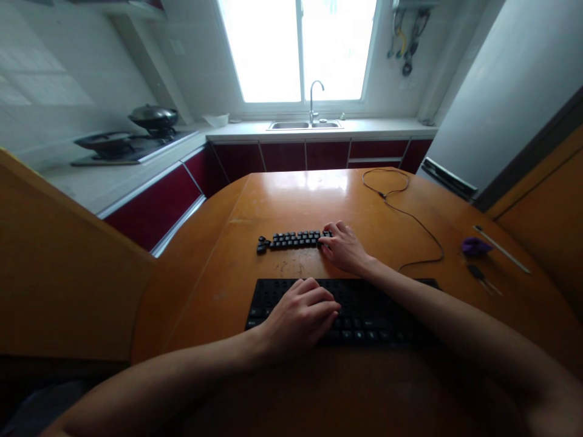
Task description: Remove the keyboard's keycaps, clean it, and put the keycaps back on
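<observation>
A black keyboard [364,325] lies on the wooden table in front of me, with many keys taken off its upper left part. My left hand [303,312] rests over it, fingers curled together; whatever they hold, if anything, is hidden. Beyond the keyboard, loose black keycaps [296,239] sit in neat rows, with a few more in a small jumble at the left end. At the right end of these rows, my right hand [341,246] has thumb and fingers closed around a dark keycap [321,241].
A thin cable [416,218] loops over the table's right side. Near the right edge lie a purple cloth [476,246], a pale stick [503,250] and a wire keycap puller [478,273]. Small dark marks or bits [290,267] show between keyboard and keycaps.
</observation>
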A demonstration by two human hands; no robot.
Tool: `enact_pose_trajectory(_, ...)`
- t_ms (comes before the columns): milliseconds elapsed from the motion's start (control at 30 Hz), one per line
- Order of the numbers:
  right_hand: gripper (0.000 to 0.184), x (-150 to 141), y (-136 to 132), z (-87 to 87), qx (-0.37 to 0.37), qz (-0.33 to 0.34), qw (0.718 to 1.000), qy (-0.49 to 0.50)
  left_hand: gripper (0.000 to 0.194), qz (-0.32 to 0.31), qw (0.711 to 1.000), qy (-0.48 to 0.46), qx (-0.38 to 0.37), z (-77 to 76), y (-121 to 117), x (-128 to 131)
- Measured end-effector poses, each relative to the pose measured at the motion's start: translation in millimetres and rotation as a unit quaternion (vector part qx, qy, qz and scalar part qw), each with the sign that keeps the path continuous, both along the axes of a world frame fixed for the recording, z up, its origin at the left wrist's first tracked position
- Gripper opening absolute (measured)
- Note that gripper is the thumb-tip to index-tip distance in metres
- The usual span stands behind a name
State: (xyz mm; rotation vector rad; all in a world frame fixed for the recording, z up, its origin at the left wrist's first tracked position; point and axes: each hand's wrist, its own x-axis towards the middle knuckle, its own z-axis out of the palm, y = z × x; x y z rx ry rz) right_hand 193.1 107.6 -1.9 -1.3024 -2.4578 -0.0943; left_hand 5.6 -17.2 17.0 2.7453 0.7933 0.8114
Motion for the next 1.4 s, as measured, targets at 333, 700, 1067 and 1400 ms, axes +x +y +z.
enact_pose_trajectory(333, 0.025, 1, 0, -4.7, -0.001, 0.000, 1.000, 0.006, 0.014, -0.009, 1.000, -0.014, 0.000, 0.3, 0, 0)
enact_pose_trajectory(700, 0.028, 10, 6, 1.1, -0.004, -0.027, 0.999, 0.018, 0.015, 0.015, 1.000, -0.013, -0.013, 4.6, 8, -3)
enact_pose_trajectory(1067, 0.018, 32, 0, -10.3, -0.012, -0.007, 0.999, 0.037, 0.012, 0.164, 0.982, 0.090, 0.032, -9.7, 129, 11)
enact_pose_trajectory(1400, 0.016, 32, 4, -8.8, -0.001, 0.043, 0.999, -0.002, 0.016, 0.128, 0.988, 0.084, 0.022, -26.0, 136, 18)
